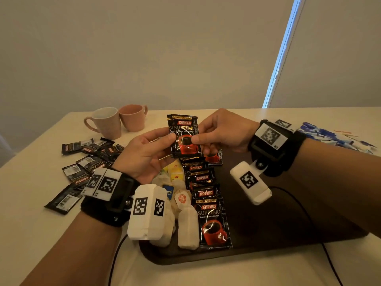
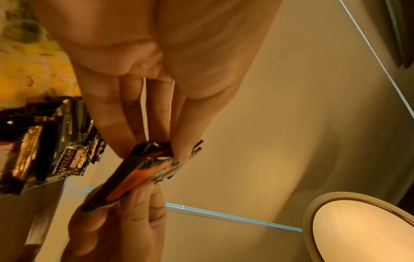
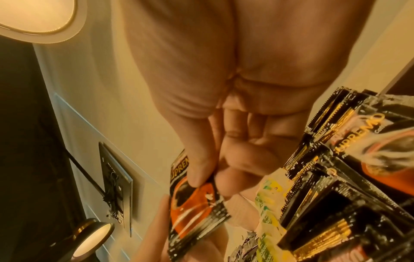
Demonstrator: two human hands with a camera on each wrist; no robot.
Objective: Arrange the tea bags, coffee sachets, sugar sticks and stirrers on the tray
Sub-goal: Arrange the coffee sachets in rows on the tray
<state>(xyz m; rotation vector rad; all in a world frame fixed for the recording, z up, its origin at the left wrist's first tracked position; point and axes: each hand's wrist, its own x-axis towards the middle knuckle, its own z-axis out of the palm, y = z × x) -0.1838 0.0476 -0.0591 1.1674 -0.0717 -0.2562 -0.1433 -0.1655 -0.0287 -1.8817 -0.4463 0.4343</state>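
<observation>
Two mugs stand by one tray (coffee sachets overlap too much to count).

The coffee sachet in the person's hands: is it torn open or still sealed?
Sealed, as far as shown: the coffee sachet, pinched by the left hand and right hand, has its top edge whole, nothing spilling.

- I read "KOPIKO", "SUPREMO" and "Premium Instant Coffee" on the held coffee sachet.
- I read the same words on the sachet row on the tray, below the held one.
- Other labels are too blurry for me.
</observation>
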